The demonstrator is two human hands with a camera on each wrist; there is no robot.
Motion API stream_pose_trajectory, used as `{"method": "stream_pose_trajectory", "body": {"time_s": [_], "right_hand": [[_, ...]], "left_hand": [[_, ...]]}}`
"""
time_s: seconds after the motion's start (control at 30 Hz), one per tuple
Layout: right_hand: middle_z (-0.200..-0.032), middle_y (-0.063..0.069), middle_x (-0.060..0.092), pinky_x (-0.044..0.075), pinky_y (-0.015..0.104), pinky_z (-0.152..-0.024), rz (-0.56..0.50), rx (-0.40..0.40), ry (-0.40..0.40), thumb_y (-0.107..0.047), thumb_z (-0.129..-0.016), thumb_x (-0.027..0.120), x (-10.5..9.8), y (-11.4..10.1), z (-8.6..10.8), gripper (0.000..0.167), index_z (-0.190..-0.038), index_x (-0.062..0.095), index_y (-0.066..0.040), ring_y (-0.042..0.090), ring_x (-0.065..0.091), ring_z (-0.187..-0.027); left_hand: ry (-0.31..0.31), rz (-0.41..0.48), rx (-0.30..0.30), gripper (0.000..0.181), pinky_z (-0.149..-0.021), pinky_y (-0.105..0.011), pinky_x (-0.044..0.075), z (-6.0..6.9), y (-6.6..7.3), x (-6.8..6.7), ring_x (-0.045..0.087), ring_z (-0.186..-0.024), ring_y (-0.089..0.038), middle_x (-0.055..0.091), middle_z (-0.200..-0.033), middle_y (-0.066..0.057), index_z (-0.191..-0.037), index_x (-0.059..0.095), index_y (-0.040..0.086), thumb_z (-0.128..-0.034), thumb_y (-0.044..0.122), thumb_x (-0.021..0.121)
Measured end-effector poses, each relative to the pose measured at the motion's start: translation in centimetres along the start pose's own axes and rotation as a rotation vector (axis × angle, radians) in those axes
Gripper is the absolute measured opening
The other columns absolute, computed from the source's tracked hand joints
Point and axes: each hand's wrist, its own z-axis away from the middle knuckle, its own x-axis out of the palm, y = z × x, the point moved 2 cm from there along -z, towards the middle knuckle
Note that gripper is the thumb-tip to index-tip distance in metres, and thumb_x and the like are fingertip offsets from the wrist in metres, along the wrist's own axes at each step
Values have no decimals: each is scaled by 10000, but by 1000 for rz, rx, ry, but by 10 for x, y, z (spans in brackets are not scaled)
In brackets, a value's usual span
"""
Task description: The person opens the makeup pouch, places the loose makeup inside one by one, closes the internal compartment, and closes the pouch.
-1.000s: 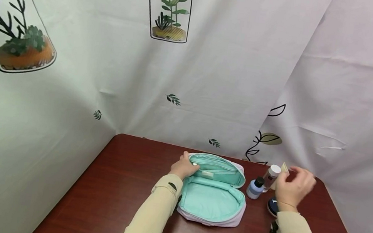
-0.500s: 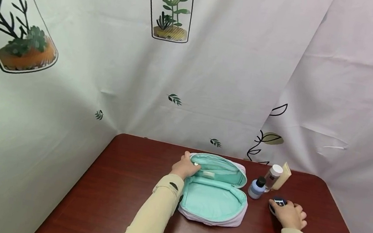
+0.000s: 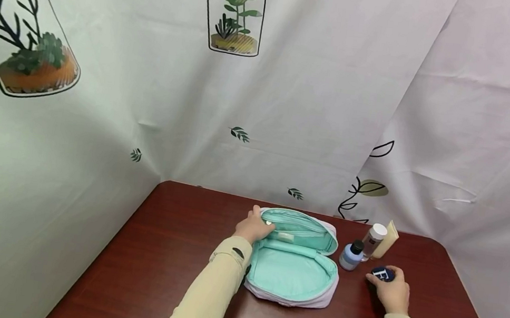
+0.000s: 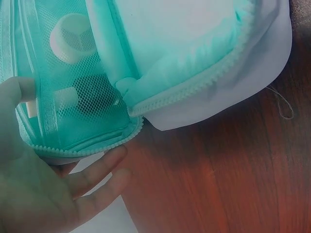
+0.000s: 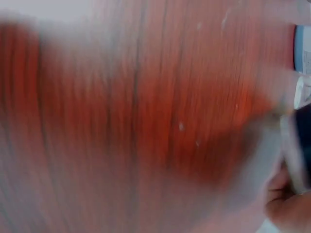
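Note:
A zippered pouch (image 3: 286,275) with turquoise lining lies unzipped on the table, its lid raised at the back. My left hand (image 3: 253,228) grips the lid's left edge, thumb inside and fingers outside. In the left wrist view, a mesh pocket (image 4: 63,114) in the lid holds a white round-capped item (image 4: 73,36) and a dark item (image 4: 95,94). Right of the pouch, my right hand (image 3: 394,295) holds a round dark-blue tin (image 3: 383,274) with a white letter on its lid. The right wrist view is blurred; the tin's side and a finger show at its edge.
Beside the pouch stand a small blue bottle (image 3: 351,255) with a black cap, a clear bottle (image 3: 372,242) with a white cap, and a cream-coloured tube (image 3: 387,240). The red-brown table (image 3: 166,259) meets a printed cloth backdrop (image 3: 253,169) behind.
My right hand has come down from the cream tube, leaving it upright beside the bottles, and taken hold of the dark-blue tin, which now tilts. The left hand stays at the lid.

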Motion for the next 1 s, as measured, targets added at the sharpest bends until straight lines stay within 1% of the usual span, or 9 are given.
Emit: {"method": "stream_pose_trajectory", "body": {"time_s": [0.23,0.3,0.37,0.47,0.63,0.73,0.83,0.9,1.0], "right_hand": [[-1164,72,468,317,349,-868,-444,-32,487,-181,-835,630,-5,-23,-1,407,-1224,530,-114,274,430,-1060],[-1115,-50,461,325,264,-864,-562,-91,584,-111,-846,568,-8,-40,-2,344,-1189,558,-105,186,437,-1041],[-1075,-113,458,336,220,-869,-650,-197,609,-31,-848,493,-9,-61,-1,328,-1166,569,-52,130,449,-1030],[-1090,-88,475,343,194,-878,-666,-370,491,18,-868,446,-5,-96,5,321,-1172,545,28,69,443,-1038],[-1164,120,539,380,158,-774,-551,-567,63,18,-895,523,19,-143,19,368,-1261,477,10,67,478,-947],[-1136,201,566,443,228,-807,-435,-669,-123,53,-838,621,39,-160,24,406,-1224,504,10,162,542,-948],[-1135,178,541,454,390,-883,-320,-749,-220,73,-786,676,57,-168,28,363,-1127,588,-11,284,540,-1039],[-1124,143,531,405,475,-925,-247,-798,-224,63,-763,706,66,-171,31,349,-1088,632,-39,319,537,-1043],[-1099,96,549,409,493,-889,-158,-839,-202,16,-757,732,78,-171,34,364,-1100,651,-78,305,550,-1026]], "left_hand": [[-15,-10,-10,792,-769,-430,426,0,-1,1,535,-879,-287,377,-1360,-153,-1436,180,56,-851,428,562],[-19,-12,-16,808,-761,-422,429,0,-1,1,531,-868,-282,361,-1379,-151,-1446,163,58,-850,434,558],[-21,-14,-16,822,-746,-418,431,0,-1,0,531,-848,-278,352,-1388,-153,-1450,153,54,-847,438,557],[-19,-18,-17,831,-736,-417,432,1,-1,-1,533,-829,-279,348,-1391,-158,-1452,149,50,-846,442,559],[-11,-33,-12,819,-734,-417,429,1,1,-1,539,-809,-276,368,-1368,-163,-1443,167,47,-847,447,561],[-7,-33,-15,831,-747,-430,429,0,0,0,546,-831,-284,361,-1379,-165,-1449,164,46,-846,451,568],[0,-33,-17,825,-769,-445,428,-2,0,1,552,-869,-296,371,-1369,-166,-1440,183,46,-842,457,576],[7,-31,-14,806,-778,-453,428,-3,0,2,552,-886,-303,394,-1342,-168,-1418,217,45,-835,462,586],[18,-27,-11,760,-777,-459,427,-3,0,3,551,-887,-310,433,-1276,-169,-1366,270,49,-825,468,600]]}}
